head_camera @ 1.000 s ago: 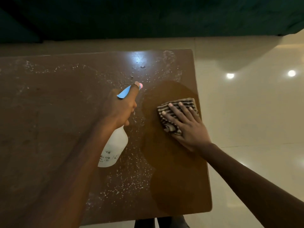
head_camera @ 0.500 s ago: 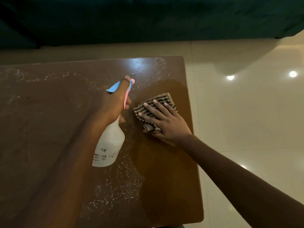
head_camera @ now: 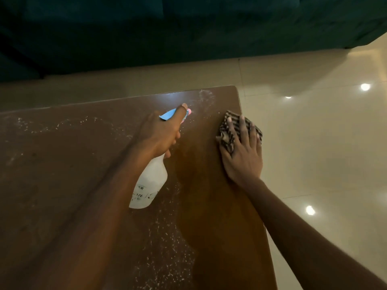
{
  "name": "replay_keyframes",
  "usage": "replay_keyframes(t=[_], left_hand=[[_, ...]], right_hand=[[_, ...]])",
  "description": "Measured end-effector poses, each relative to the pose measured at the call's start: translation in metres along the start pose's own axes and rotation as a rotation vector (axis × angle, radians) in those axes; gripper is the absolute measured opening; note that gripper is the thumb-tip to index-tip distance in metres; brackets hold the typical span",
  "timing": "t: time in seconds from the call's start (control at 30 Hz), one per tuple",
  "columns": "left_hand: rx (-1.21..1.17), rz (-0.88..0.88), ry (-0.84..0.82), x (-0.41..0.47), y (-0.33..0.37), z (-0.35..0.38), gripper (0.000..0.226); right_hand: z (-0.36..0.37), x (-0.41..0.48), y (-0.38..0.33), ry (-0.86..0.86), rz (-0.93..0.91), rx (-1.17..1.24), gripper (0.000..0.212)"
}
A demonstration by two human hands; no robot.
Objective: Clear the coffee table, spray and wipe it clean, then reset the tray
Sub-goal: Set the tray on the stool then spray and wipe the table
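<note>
Two hands over a brown desk [head_camera: 62, 185]. Left hand [head_camera: 159, 135] closed around the neck of a white spray bottle [head_camera: 150, 185], forefinger stretched along the blue and pink trigger head, nozzle pointing toward the far right corner. Bottle tilted, base toward the camera, held above the desk surface. Contents impossible to judge through the opaque white wall. Black print on the bottle's side, mostly unreadable: "ER" and something like "176" legible, the rest too blurred. Right hand [head_camera: 244, 155] open and flat, fingers spread, pressing a brown-and-cream striped cloth [head_camera: 227, 135] onto the desk at its right edge, near the far corner; part of the cloth over the edge. White speckles of spray across the far edge, the far right corner and the near middle of the desk; a darker, smoother streak between bottle and cloth. Glossy pale tiled floor [head_camera: 324, 143] to the right, with bright light reflections. Dark green sofa [head_camera: 188, 28] beyond, cut off at the top, detail lost in shadow.
</note>
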State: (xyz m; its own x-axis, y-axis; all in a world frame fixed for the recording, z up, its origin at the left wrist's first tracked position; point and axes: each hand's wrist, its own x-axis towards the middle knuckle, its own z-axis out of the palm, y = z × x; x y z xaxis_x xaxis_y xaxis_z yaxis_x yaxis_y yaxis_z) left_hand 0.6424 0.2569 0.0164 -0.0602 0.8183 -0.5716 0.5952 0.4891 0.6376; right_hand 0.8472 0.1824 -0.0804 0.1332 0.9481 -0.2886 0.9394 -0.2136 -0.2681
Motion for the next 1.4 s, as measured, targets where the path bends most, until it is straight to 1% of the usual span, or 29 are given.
replay_keyframes(t=[0.1, 0.2, 0.27, 0.33, 0.4, 0.47, 0.5, 0.53, 0.6, 0.7, 0.77, 0.8, 0.83, 0.9, 0.97, 1.07, 1.13, 1.2, 1.3, 1.4], left_hand=[[-0.073, -0.019, 0.016, 0.007, -0.007, -0.009, 0.053], [-0.117, -0.013, 0.075, 0.008, -0.014, -0.019, 0.052], [-0.141, -0.004, 0.124, 0.009, -0.019, -0.028, 0.053], [-0.156, 0.001, 0.140, 0.012, -0.022, -0.034, 0.051], [-0.169, -0.013, 0.121, 0.015, -0.026, -0.038, 0.052], [-0.174, -0.039, 0.100, 0.019, -0.027, -0.041, 0.054], [-0.170, -0.049, 0.084, 0.020, -0.026, -0.041, 0.053], [-0.167, -0.055, 0.069, 0.022, -0.026, -0.041, 0.050], [-0.164, -0.056, 0.051, 0.024, -0.025, -0.040, 0.047], [-0.144, -0.038, 0.037, 0.023, -0.026, -0.041, 0.049], [-0.141, -0.043, 0.049, 0.023, -0.031, -0.043, 0.049], [-0.143, -0.049, 0.055, 0.022, -0.034, -0.044, 0.050], [-0.150, -0.058, 0.059, 0.021, -0.035, -0.047, 0.050], [-0.144, -0.072, 0.062, 0.019, -0.037, -0.051, 0.054], [-0.107, -0.059, 0.076, 0.013, -0.039, -0.056, 0.060], [-0.077, -0.071, 0.075, 0.004, -0.042, -0.059, 0.063], [-0.054, -0.094, 0.081, -0.004, -0.045, -0.059, 0.064], [-0.041, -0.107, 0.086, -0.012, -0.047, -0.058, 0.064], [-0.058, -0.105, 0.095, -0.023, -0.052, -0.059, 0.062], [-0.070, -0.101, 0.109, -0.027, -0.055, -0.064, 0.059]], right_hand=[[-0.007, 0.054, -0.022, 0.038, 0.033, 0.005, 0.068], [-0.006, 0.095, -0.060, 0.044, -0.047, -0.059, 0.069], [0.002, 0.098, -0.084, 0.031, -0.198, -0.108, 0.070], [0.012, 0.080, -0.092, -0.008, -0.377, -0.164, 0.069], [0.016, 0.053, -0.080, -0.067, -0.534, -0.208, 0.067], [0.014, 0.031, -0.054, -0.123, -0.617, -0.220, 0.066], [0.010, 0.027, -0.039, -0.132, -0.605, -0.219, 0.066], [0.005, 0.027, -0.025, -0.123, -0.556, -0.215, 0.067], [-0.003, 0.040, -0.008, -0.084, -0.375, -0.185, 0.066], [-0.012, 0.078, -0.021, 0.021, -0.090, -0.077, 0.067], [-0.013, 0.102, -0.047, 0.052, 0.002, -0.051, 0.068], [-0.011, 0.107, -0.061, 0.049, -0.015, -0.072, 0.069], [-0.007, 0.106, -0.073, 0.035, -0.080, -0.107, 0.069], [0.002, 0.092, -0.088, -0.009, -0.281, -0.180, 0.069], [0.009, 0.069, -0.087, -0.054, -0.466, -0.246, 0.068], [0.013, 0.043, -0.060, -0.108, -0.609, -0.299, 0.067], [0.011, 0.032, -0.042, -0.102, -0.582, -0.273, 0.067], [0.010, 0.025, -0.032, -0.067, -0.462, -0.229, 0.066], [0.010, 0.017, -0.039, -0.043, -0.305, -0.147, 0.065], [0.011, 0.018, -0.054, -0.024, -0.229, -0.067, 0.063]])
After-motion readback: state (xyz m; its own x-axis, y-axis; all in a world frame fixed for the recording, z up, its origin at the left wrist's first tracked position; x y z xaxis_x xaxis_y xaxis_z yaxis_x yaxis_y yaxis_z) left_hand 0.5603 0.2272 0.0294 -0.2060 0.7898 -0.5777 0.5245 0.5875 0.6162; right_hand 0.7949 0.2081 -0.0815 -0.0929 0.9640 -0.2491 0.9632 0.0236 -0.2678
